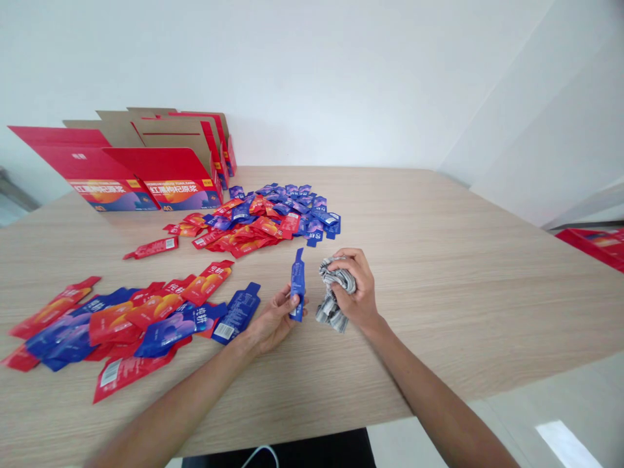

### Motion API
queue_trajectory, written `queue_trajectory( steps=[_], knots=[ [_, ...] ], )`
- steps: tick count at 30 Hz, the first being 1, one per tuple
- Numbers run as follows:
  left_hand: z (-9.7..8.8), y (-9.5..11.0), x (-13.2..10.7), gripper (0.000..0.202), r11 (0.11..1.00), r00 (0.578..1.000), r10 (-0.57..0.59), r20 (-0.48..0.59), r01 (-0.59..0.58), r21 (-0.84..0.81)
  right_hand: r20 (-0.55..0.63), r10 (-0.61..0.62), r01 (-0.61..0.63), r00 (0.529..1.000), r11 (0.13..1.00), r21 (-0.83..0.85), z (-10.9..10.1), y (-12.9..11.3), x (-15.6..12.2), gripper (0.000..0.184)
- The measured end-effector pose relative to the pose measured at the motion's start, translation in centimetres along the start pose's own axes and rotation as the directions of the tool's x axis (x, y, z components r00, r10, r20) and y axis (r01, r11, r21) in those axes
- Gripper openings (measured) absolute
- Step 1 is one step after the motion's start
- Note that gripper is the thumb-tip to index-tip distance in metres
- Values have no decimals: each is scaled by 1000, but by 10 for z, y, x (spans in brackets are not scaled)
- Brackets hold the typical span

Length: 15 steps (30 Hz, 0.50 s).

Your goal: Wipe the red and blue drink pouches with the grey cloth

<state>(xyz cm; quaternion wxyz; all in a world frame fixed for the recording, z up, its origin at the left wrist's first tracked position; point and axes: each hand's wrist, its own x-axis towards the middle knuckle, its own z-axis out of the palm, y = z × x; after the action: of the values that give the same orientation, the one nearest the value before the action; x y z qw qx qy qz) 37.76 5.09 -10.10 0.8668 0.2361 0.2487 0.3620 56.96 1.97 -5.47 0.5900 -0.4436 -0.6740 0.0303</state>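
Note:
My left hand (275, 323) is closed on a blue spouted pouch (298, 283), held upright over the table with its narrow neck pointing up. Just to the right, my right hand (355, 286) grips a crumpled grey-and-white striped cloth (336, 286), whose loose end hangs below the fingers. Cloth and pouch are a small gap apart. Beside my left wrist lies another blue pouch (237, 313), its barcode side up. It borders a spread of red and blue pouches (160, 312) at the left front of the table.
A second heap of red and blue pouches (273, 214) lies farther back. One red pouch (152, 248) rests apart from it. Several open red cartons (160, 166) stand at the back left of the wooden table (463, 279). Something red (595, 247) shows at the far right.

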Motion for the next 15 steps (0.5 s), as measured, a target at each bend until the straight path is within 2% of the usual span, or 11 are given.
queue_trajectory(
  steps=[3,6,10,15],
  knots=[
    [1,-1,1,37,999,999,18,-30,-17,41,10,1,0,1000,1000,-24,-2,2,0,13],
    [3,-2,1,43,995,998,59,-37,-56,86,47,-3,7,999,997,-74,-3,6,-2,16],
    [7,-5,-3,37,992,997,45,-56,-38,120,213,-18,51,977,987,-150,3,11,-5,24],
    [6,-6,-3,22,997,990,70,-120,-64,47,428,-40,127,903,976,-177,16,11,-12,26]
  ],
)
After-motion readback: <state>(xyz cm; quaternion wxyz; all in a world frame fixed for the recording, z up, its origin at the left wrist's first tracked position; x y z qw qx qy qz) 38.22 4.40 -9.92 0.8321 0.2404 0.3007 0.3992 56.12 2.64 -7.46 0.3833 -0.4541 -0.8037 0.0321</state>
